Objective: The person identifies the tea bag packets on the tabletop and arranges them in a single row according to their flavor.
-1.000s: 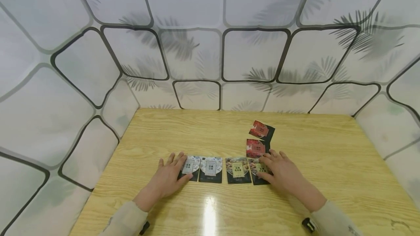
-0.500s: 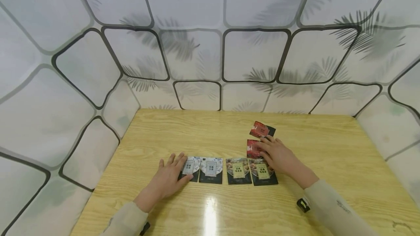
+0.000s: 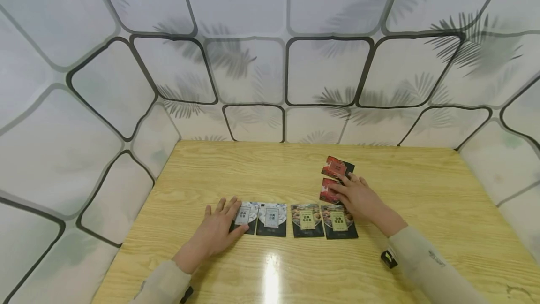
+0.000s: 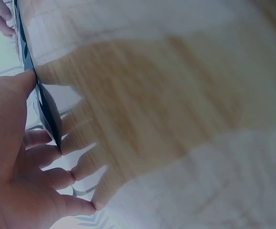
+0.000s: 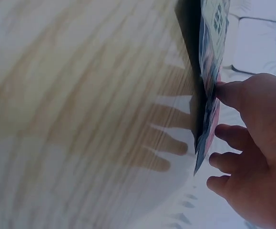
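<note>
My left hand [image 3: 215, 229] rests on the table with straight, spread fingers, its thumb and forefinger on the leftmost blue-white packet [image 3: 243, 215]. Beside that lies a second blue-white packet [image 3: 272, 218], flat with its label up. Further right are two packets with yellow labels, one on the left [image 3: 307, 220] and one on the right [image 3: 339, 222]. My right hand [image 3: 363, 198] lies over the nearer red packet [image 3: 327, 191], fingers extended and touching it, so its right part is hidden. Just behind it, the far red packet [image 3: 336, 167] sits tilted, close to my fingertips.
The wooden table [image 3: 236, 168] carries all the packets. A patterned fabric wall [image 3: 253, 69] encloses its back and sides. Light reflects off the table's front part. A dark strap [image 3: 388, 259] shows at my right wrist.
My right hand has left the right yellow-labelled packet and moved away from me onto the nearer red packet. That red packet has shifted slightly right. My left hand has stayed put.
</note>
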`<state>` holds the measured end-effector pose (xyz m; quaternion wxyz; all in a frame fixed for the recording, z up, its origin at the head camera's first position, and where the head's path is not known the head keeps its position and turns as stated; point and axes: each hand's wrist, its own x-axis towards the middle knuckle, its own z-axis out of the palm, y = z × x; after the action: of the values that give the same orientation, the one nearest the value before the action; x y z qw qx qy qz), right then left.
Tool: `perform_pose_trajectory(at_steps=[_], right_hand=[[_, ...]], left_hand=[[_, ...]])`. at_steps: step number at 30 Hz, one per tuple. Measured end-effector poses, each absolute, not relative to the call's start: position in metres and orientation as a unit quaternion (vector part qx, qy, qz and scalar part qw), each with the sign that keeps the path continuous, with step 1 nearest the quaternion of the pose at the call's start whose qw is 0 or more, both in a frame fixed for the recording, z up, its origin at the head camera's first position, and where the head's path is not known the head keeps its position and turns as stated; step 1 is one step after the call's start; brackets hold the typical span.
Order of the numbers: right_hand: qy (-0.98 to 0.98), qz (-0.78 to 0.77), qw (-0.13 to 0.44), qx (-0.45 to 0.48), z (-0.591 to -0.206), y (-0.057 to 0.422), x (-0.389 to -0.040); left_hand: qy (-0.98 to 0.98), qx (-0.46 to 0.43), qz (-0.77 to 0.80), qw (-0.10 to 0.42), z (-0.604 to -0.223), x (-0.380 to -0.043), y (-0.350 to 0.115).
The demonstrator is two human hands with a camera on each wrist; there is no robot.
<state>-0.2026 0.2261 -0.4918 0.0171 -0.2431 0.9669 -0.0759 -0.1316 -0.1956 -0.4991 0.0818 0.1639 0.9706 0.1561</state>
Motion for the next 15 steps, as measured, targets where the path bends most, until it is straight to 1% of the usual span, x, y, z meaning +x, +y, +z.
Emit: perform_pose_trajectory(at_steps=[8,15], right_hand=[[0.970,-0.094,0.029,-0.221,-0.493,0.238,-0.201],[0.974,-0.076,0.012,-0.215,-0.495,0.248,-0.199]], left_hand=[[0.971,0.164,0.155,0.082,-0.498,-0.131,-0.195],[0.972,0.162,0.150,0.082,-0.498,-0.131,-0.195]])
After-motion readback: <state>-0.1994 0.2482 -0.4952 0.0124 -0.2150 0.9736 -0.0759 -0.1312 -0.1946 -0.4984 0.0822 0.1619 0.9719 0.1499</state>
